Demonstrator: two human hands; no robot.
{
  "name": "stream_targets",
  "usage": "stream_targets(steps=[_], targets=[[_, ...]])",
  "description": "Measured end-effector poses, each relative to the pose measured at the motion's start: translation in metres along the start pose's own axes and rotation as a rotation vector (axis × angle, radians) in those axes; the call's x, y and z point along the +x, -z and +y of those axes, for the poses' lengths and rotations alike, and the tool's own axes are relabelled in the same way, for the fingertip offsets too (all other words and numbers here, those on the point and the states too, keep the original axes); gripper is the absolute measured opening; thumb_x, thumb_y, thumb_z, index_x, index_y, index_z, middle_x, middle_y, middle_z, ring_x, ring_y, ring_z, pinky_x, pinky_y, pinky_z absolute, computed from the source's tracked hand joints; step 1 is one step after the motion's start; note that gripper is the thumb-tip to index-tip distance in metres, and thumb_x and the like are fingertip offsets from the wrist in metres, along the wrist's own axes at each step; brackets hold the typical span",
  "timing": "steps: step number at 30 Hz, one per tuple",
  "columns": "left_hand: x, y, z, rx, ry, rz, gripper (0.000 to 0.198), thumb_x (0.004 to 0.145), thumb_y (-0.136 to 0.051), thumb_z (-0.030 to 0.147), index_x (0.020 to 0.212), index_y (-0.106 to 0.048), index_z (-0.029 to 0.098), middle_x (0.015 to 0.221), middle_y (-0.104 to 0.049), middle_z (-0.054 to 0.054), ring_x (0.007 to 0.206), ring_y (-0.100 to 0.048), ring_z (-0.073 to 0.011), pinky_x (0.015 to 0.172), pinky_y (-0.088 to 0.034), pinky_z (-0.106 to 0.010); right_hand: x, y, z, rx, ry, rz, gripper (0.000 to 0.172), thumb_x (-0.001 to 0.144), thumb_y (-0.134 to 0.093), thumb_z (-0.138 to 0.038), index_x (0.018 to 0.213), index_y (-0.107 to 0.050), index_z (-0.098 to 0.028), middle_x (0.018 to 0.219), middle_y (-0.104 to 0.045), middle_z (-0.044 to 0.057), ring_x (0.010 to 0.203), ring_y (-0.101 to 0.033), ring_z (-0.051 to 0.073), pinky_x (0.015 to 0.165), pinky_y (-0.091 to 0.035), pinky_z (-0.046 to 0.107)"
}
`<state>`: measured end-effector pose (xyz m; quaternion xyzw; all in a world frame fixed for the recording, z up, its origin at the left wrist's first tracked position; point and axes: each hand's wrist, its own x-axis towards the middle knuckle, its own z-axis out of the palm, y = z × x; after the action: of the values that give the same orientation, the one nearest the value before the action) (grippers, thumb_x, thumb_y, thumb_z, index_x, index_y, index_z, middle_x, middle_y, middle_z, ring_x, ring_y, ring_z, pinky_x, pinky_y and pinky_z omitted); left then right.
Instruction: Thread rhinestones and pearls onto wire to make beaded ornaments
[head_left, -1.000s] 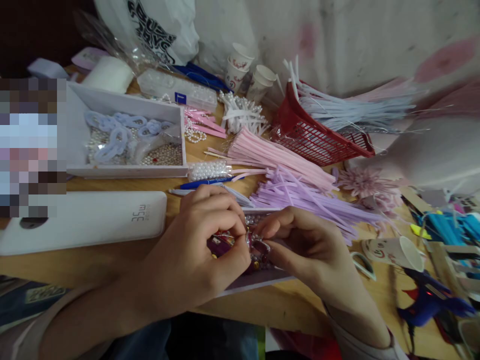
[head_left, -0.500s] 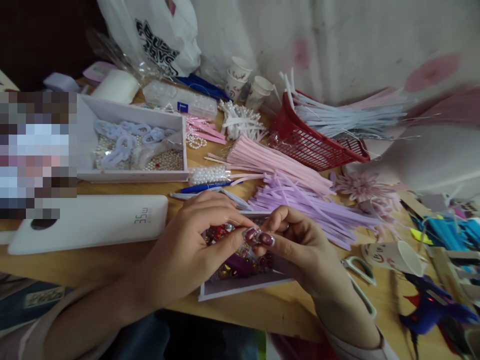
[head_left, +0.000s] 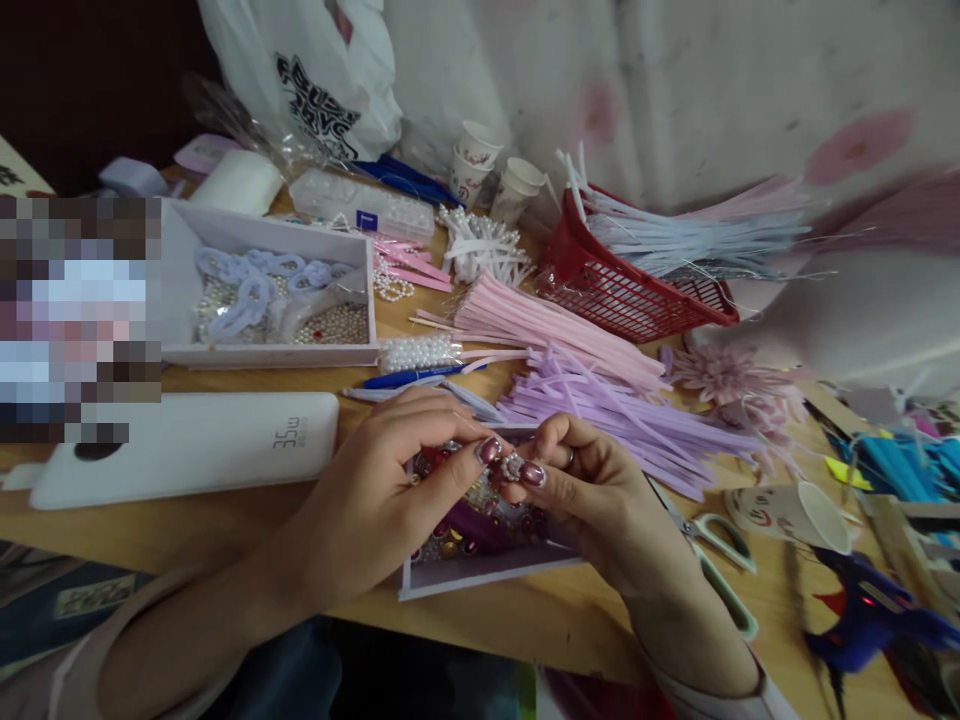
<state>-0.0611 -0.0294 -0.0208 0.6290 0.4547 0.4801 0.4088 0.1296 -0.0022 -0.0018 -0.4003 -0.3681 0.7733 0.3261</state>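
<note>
My left hand [head_left: 390,490] and my right hand [head_left: 592,490] meet over a shallow white tray [head_left: 480,575] of red, purple and gold gems at the table's front edge. Between the fingertips of both hands sits a small round pearl-rimmed bead ornament [head_left: 513,466], pinched from both sides. Both hands are closed in a pinch. Behind the hands lies a bundle of lilac pipe cleaners [head_left: 615,405] and a bundle of pink pipe cleaners [head_left: 540,325].
A white power bank [head_left: 187,445] lies left. A white box [head_left: 262,300] holds pearls and blue chain links. A red basket [head_left: 630,290] holds pale pipe cleaners. Scissors [head_left: 712,545], a tipped paper cup [head_left: 787,505] and a blue glue gun [head_left: 870,620] lie right. Paper cups [head_left: 495,170] stand at the back.
Both hands have lifted off the gem tray and uncovered it. The fingertips now hold the small bead ornament up in plain view between them.
</note>
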Motion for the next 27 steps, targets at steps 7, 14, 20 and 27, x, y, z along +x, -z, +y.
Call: stream_targets(steps=[7, 14, 20, 27], targets=[[-0.0023, 0.0003, 0.0009, 0.013, -0.018, -0.002, 0.018, 0.091, -0.056, 0.016, 0.079, -0.07, 0.019, 0.087, -0.07, 0.0, 0.092, -0.063, -0.0154, 0.088, -0.047, -0.028, -0.0024, 0.0019, -0.0003, -0.014, -0.041, 0.01, 0.025, 0.068, -0.089, -0.018, 0.074, -0.065, -0.018, 0.068, -0.077, -0.002, 0.062, -0.074, 0.009, 0.061, -0.055, 0.013], [-0.002, -0.0025, -0.0018, 0.16, -0.118, 0.078, 0.015, 0.089, -0.058, 0.013, 0.085, -0.072, 0.015, 0.086, -0.071, -0.002, 0.091, -0.062, -0.016, 0.09, -0.045, -0.032, 0.0002, 0.001, -0.0011, -0.029, -0.044, 0.004, 0.025, 0.07, -0.088, -0.019, 0.077, -0.064, -0.018, 0.07, -0.077, -0.002, 0.062, -0.074, 0.01, 0.063, -0.056, 0.015], [-0.0029, -0.0032, -0.0018, 0.191, -0.13, 0.097, 0.015, 0.09, -0.058, 0.013, 0.084, -0.071, 0.015, 0.086, -0.073, -0.002, 0.092, -0.062, -0.0169, 0.089, -0.045, -0.033, -0.0004, 0.0022, -0.003, 0.02, -0.054, -0.01, 0.016, 0.079, -0.081, -0.025, 0.085, -0.068, -0.019, 0.077, -0.077, -0.001, 0.071, -0.078, 0.012, 0.072, -0.058, 0.016], [-0.0019, -0.0023, -0.0021, 0.183, -0.107, 0.091, 0.015, 0.09, -0.058, 0.016, 0.084, -0.072, 0.017, 0.086, -0.073, -0.002, 0.093, -0.063, -0.0173, 0.09, -0.044, -0.032, -0.0004, 0.0042, -0.0031, 0.043, -0.084, -0.02, 0.014, 0.081, -0.078, -0.026, 0.09, -0.07, -0.019, 0.082, -0.077, 0.0, 0.076, -0.078, 0.014, 0.075, -0.059, 0.018]])
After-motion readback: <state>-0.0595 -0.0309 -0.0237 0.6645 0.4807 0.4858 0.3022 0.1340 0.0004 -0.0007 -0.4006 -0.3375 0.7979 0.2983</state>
